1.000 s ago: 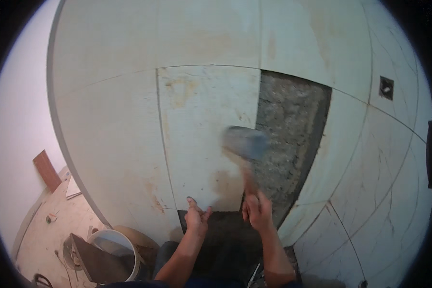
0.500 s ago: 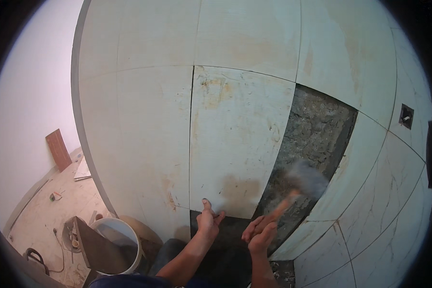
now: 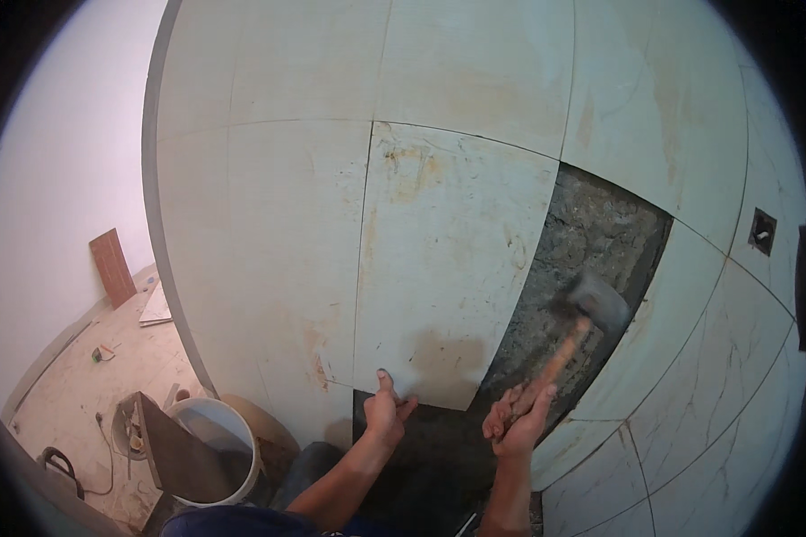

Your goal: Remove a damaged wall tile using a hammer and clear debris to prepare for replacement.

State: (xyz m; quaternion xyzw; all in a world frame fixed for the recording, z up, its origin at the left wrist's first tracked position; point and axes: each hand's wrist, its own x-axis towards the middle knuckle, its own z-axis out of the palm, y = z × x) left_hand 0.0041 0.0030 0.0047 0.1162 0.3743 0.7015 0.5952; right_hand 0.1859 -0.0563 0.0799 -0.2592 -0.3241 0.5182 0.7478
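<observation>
A stained pale tile (image 3: 448,242) stands in the wall beside a bare recess of rough grey mortar (image 3: 600,215). My left hand (image 3: 386,410) is at the tile's bottom edge, its thumb resting on the face and its fingers hooked at the edge, holding it. Lower right, my right hand (image 3: 521,419) is wrapped round the wooden handle of a mallet (image 3: 600,302). The mallet's dark head, slightly blurred, hangs over the recess, to the right of the tile.
Marbled tiles (image 3: 681,376) line the right wall around a socket box (image 3: 762,233). At lower left stand a white bucket (image 3: 252,456) with a brown board (image 3: 184,461). A wooden plank (image 3: 112,268) leans on the far wall; a cable (image 3: 109,465) lies on the floor.
My right hand and mallet have swung right, off the tile and over the recess, the head lifting slightly lately. My left hand stays at the tile's edge. The view has shifted, moving the wall rightward.
</observation>
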